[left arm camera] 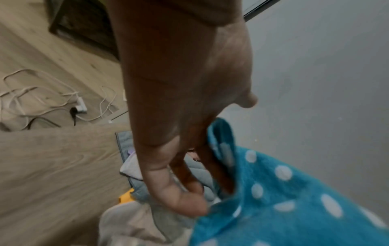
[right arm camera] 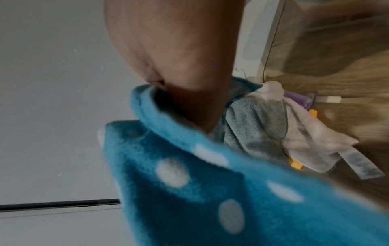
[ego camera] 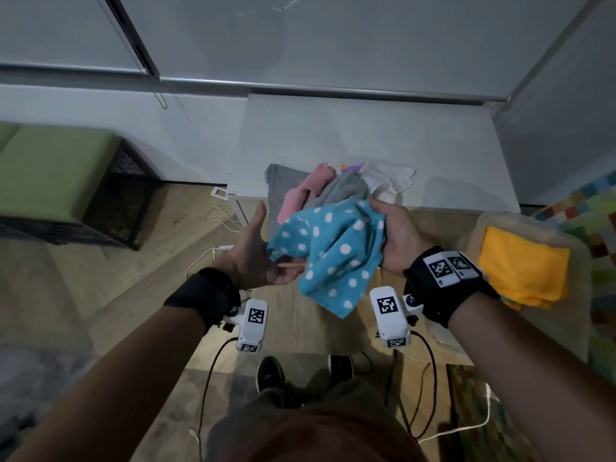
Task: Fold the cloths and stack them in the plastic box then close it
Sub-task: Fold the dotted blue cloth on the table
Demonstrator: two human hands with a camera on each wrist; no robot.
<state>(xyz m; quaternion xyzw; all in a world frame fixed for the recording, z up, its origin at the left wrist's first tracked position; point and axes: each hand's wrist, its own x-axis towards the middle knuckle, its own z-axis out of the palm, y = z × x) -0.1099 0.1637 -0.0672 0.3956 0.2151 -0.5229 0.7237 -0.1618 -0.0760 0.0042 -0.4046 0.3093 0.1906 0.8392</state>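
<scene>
A blue cloth with white dots [ego camera: 333, 251] hangs crumpled in the air in front of me, above the floor. My right hand [ego camera: 396, 238] grips its upper right corner, fingers curled round the fabric [right arm camera: 210, 191]. My left hand [ego camera: 256, 255] is at the cloth's left edge, palm turned in and thumb up; its straight fingers [left arm camera: 189, 174] slide in beside a fold of the cloth [left arm camera: 294, 199] without closing on it. Behind, a pile of pink, grey and white cloths [ego camera: 333, 188] lies on the white table [ego camera: 366, 135]. The plastic box [ego camera: 520, 221] stands at my right with a folded yellow cloth [ego camera: 523, 265] inside.
A black wire crate with a green cushion [ego camera: 60, 175] stands on the left. White cables and a power strip [left arm camera: 80, 104] lie on the wooden floor by the table leg. A colourful mat [ego camera: 596, 208] is at the far right. My feet [ego camera: 270, 371] are below.
</scene>
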